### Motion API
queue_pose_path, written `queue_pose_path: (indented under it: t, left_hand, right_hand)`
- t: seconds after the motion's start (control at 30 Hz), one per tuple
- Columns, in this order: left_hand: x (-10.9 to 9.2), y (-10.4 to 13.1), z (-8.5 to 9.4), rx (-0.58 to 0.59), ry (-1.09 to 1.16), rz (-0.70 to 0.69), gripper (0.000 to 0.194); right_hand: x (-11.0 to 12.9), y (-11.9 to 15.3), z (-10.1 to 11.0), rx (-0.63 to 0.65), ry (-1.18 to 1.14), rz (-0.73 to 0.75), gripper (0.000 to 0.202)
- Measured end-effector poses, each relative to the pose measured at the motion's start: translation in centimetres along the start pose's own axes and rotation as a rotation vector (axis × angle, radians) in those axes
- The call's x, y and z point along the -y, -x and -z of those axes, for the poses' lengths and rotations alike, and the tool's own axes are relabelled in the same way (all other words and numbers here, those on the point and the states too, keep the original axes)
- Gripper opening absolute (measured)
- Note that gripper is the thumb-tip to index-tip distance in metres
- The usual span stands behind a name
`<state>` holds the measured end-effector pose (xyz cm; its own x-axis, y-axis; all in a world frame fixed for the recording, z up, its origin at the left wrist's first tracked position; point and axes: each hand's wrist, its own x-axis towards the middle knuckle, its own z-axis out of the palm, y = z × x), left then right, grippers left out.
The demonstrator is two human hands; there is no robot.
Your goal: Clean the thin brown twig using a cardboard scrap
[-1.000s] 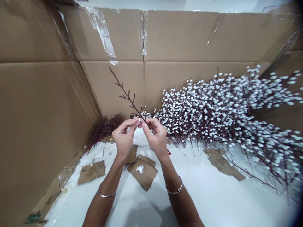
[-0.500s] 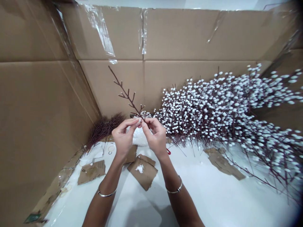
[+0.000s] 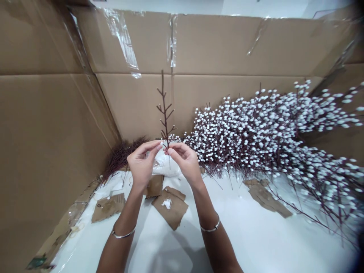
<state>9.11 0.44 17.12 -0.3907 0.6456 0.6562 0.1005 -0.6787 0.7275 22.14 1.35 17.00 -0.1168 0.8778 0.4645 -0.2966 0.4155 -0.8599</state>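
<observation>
A bare brown artificial twig (image 3: 165, 110) with short side shoots stands nearly upright above the table. Its lower stem is pinched between the thumb and fingers of my right hand (image 3: 184, 159). Just left of the stem, my left hand (image 3: 142, 161) pinches a small white berry (image 3: 161, 143) at its fingertips, close to a low side shoot. Behind my hands lies a clear plastic bag (image 3: 166, 165) with white contents, partly hidden by them.
Many white-berried stems (image 3: 250, 132) are heaped at the right. A bundle of bare brown stems (image 3: 121, 157) lies at the back left. Cardboard pieces (image 3: 172, 212) rest on the white table (image 3: 241, 242). Tall cardboard walls (image 3: 227, 49) enclose the back and left.
The twig has turned from leaning left to nearly upright. My left hand has shifted slightly left, away from my right hand, with the white berry still between its fingertips.
</observation>
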Motion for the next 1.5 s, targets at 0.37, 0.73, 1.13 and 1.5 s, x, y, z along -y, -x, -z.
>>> queue_pose_path:
  t: [0.37, 0.73, 1.13, 1.5]
  left_hand:
    - [-0.7, -0.2, 0.5, -0.046, -0.011, -0.017, 0.011]
    - [-0.8, 0.0, 0.0, -0.079, -0.008, 0.023, 0.014]
    - [-1.0, 0.3, -0.4, -0.162, 0.0, 0.046, 0.016]
    - [-1.2, 1.1, -1.0, -0.111, 0.08, 0.07, 0.018]
  right_hand:
    - [-0.2, 0.5, -1.2, 0.079, -0.17, -0.127, 0.028]
    - [-1.1, 0.2, -1.9, 0.053, -0.318, -0.105, 0.02]
    - [-1.3, 0.4, -2.6, -0.001, -0.441, -0.106, 0.022]
    - [-1.9, 0.2, -2.4, -0.129, -0.437, -0.064, 0.012]
